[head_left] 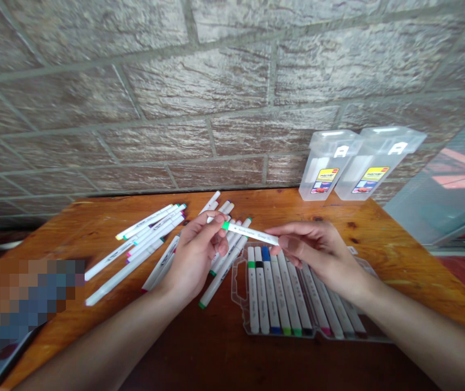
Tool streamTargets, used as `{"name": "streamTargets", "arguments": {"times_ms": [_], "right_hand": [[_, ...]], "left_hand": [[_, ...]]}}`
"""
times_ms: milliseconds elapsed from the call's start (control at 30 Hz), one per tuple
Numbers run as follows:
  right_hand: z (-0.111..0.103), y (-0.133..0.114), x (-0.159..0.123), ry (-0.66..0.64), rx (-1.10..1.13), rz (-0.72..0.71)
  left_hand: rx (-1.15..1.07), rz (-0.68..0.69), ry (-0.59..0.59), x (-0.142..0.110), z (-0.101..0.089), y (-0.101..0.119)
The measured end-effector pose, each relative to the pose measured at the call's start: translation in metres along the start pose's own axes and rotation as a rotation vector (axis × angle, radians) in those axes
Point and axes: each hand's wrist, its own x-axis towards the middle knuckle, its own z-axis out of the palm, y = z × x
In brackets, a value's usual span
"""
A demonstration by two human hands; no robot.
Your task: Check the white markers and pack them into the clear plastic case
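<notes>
A white marker [251, 233] with a green band is held level between both hands. My left hand [195, 250] pinches its capped end at the green band. The fingers of my right hand [318, 252] close on the other end. Beneath my right hand lies an open clear plastic case [238, 279], with several white markers [271, 304] side by side in it; my hand and forearm hide part of the case. Loose markers [228, 266] lie under and beside my left hand, some partly covered by it.
Another pile of loose markers [143, 239] lies on the left of the wooden table [106, 336]. Two clear plastic boxes [326, 163] with yellow labels stand at the back right, against the stone-block wall [236, 76]. A blurred-out patch [16, 304] covers the left edge.
</notes>
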Motion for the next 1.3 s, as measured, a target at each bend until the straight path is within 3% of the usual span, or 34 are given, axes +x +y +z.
{"name": "streamTargets", "arguments": {"times_ms": [533, 833, 1300], "right_hand": [[0.002, 0.006, 0.004, -0.004, -0.087, -0.026], [-0.001, 0.022, 0.001, -0.074, -0.149, -0.009], [0.004, 0.016, -0.002, -0.192, -0.166, 0.034]], "left_hand": [[0.009, 0.029, -0.006, 0.000, -0.001, 0.000], [0.184, 0.181, -0.056, -0.007, -0.002, 0.000], [0.278, 0.212, -0.050, -0.006, -0.005, -0.001]]}}
